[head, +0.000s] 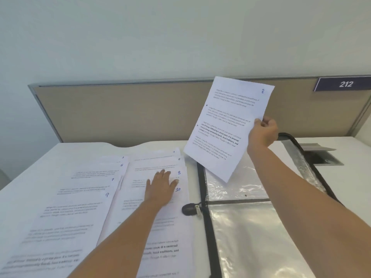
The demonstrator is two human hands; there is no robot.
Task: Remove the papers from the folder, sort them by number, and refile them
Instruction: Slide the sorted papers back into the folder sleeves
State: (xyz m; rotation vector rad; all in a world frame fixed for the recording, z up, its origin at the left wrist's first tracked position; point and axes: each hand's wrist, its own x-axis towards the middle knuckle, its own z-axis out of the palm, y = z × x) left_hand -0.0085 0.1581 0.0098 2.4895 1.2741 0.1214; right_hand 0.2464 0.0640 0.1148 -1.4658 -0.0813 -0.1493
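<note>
My right hand (264,131) pinches the right edge of a printed sheet numbered 2 (228,127) and holds it up in the air above the folder. The folder (251,227) is clear plastic with black trim and a zip, lying flat on the desk at the right. My left hand (161,187) rests flat, fingers straight, on the right fan of sheets (160,221), where the numbers 6, 8 and 10 show. A second fan of sheets (66,209) lies further left, with 3, 5, 7 and 9 visible.
The white desk (349,189) backs onto a beige partition (124,111) with a blue sign reading 212 (345,84). A grey cable hatch (321,155) is set into the desk behind the folder.
</note>
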